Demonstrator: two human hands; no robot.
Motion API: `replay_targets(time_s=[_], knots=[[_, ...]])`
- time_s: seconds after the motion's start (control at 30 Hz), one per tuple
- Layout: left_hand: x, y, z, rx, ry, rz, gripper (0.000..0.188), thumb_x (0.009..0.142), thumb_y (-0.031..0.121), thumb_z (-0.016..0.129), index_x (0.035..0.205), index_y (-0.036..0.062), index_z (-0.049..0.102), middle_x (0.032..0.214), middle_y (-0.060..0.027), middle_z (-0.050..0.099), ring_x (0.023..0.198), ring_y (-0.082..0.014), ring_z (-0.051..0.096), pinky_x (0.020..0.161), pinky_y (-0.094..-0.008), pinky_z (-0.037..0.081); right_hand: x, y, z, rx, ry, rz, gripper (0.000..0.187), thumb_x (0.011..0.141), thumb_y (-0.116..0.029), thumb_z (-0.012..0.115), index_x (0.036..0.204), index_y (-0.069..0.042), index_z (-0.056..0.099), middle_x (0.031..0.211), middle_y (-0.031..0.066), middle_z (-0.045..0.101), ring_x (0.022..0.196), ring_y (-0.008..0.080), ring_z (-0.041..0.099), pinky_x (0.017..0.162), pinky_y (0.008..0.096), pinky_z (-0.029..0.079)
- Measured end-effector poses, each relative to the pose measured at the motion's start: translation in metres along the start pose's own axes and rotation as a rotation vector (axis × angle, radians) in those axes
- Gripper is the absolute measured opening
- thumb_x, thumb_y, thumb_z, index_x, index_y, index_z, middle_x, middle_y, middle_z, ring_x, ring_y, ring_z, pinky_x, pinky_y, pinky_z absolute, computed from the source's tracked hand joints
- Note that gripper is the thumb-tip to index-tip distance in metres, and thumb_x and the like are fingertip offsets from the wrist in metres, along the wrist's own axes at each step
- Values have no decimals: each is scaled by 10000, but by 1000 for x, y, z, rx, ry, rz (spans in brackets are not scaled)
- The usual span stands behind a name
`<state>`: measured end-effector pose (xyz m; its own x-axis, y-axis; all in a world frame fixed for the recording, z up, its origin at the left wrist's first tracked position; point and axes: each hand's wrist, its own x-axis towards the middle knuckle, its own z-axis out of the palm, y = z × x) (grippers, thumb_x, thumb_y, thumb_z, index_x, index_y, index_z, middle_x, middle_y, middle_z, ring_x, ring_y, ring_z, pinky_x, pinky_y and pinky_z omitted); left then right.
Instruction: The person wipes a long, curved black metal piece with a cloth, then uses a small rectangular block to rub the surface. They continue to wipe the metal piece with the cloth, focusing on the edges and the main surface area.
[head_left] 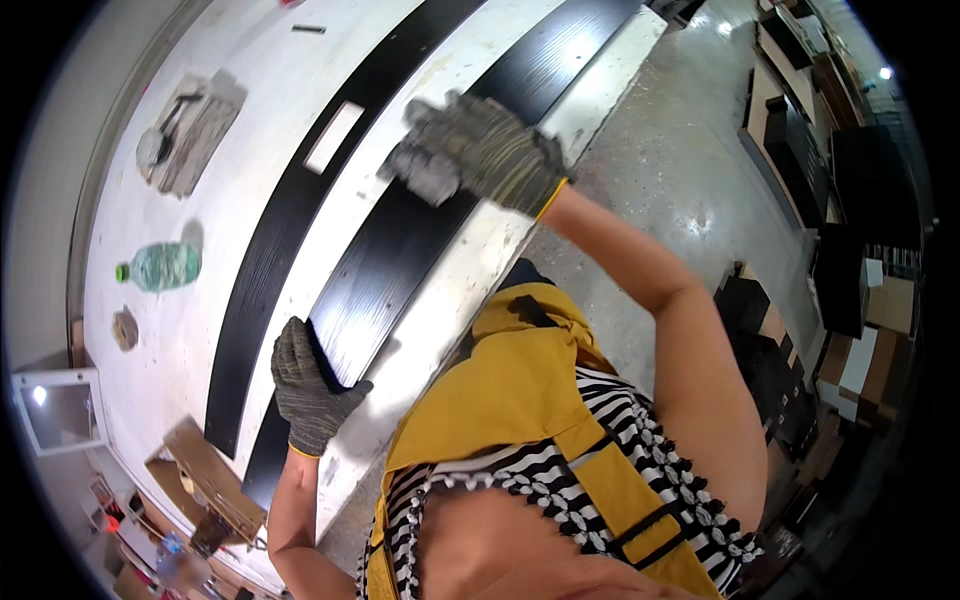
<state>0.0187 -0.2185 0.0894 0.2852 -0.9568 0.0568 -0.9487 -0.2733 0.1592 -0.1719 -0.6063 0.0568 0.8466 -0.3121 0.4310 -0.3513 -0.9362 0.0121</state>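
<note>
Black board [385, 265], long and wood-grained, lying diagonally on a white surface [250, 70], near its edge. The gloved right hand [490, 150] has its fingers bunched over a crumpled grey cloth [430, 175] at the board. The gloved left hand [312, 390] rests on the board's lower part, thumb spread wide from its fingers. Alongside lies a second black board [268, 265]; farther left, a green bottle [165, 267].

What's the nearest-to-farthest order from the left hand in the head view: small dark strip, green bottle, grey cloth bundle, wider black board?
From the left hand:
1. Wider black board: right at the hand, partly covered by it.
2. Green bottle: up and left.
3. Grey cloth bundle: beyond the bottle.
4. Small dark strip: near the top edge.
</note>
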Motion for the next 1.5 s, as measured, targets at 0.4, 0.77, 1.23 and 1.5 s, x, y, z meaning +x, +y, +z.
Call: replay_targets(time_s=[0.4, 0.77, 1.23, 1.5], knots=[[25, 29, -7, -16, -162, -160, 1271, 555, 576, 842, 1537, -11, 287, 1443, -265, 422, 1325, -458, 405, 1099, -576, 349, 21, 73, -4, 327, -200, -14, 533, 930, -364, 578, 1445, -235, 525, 1508, 42, 496, 1320, 316, 507, 1099, 475, 413], [18, 39, 8, 150, -247, -315, 1252, 519, 298, 898, 1523, -33, 227, 1473, -322, 334, 1352, -503, 354, 1096, -592, 353, 33, 302, 4, 102, 37, 90, 598, 760, -451, 801, 1306, -274, 634, 1271, -3, 678, 1234, 211, 578, 1115, 446, 369], [104, 80, 19, 589, 328, -139, 145, 882, -25, 689, 997, -112, 668, 874, -261, 659, 773, -407, 671, 664, -461, 591, 45, 741, 51, -480, -175, 651, 351, 1001, -236, 462, 1253, -121, 678, 1167, 193, 689, 1140, 348, 639, 972, 425, 492], [-6, 45, 22, 341, -250, -456, 1030, 698, 341, 780, 1511, -32, 268, 1410, -328, 399, 1283, -511, 426, 1053, -586, 394, 100, 542, -8, -265, -138, 578, 311, 933, -245, 529, 1193, -136, 661, 1049, 140, 709, 976, 325, 687, 900, 415, 517]])
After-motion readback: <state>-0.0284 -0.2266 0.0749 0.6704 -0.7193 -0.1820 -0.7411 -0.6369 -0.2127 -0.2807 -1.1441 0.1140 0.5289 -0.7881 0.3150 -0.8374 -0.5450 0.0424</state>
